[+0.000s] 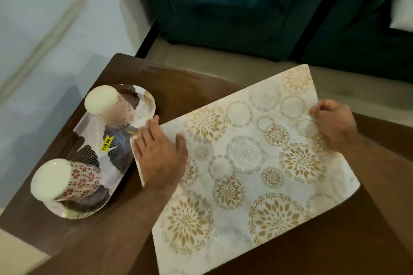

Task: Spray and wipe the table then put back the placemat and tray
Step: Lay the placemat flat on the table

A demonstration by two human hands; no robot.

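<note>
Placemat (250, 163) lying skewed on the dark wooden table (178, 82), its far corner overhanging the table edge toward 1 o'clock. Left hand (159, 154) at the mat's 9 o'clock corner, fingers curled over the edge with the thumb lying on top, so that it grips the mat; that corner overlaps the rim of the tray (89, 147). Right hand (333, 125) at the mat's 3 o'clock edge, fingers bent and pinching the border. The mat is pale, nearly white, printed with gold floral medallions and faint grey-blue ring motifs; its surface appears flat between the two hands.

The tray sits at 9 o'clock from the mat, oval, with dark leaf prints and a yellow price sticker (106, 143). Two inverted cups with red flower patterns stand on it, the far cup (107, 105) toward 11 o'clock and the near cup (60, 179) toward 8 o'clock.

Motion blur softens the right hand's fingertips, so their exact hold is hard to read. The mat's near corner at 6 o'clock is cut off by the frame edge. A dark teal sofa (245, 6) occupies 12 o'clock.
</note>
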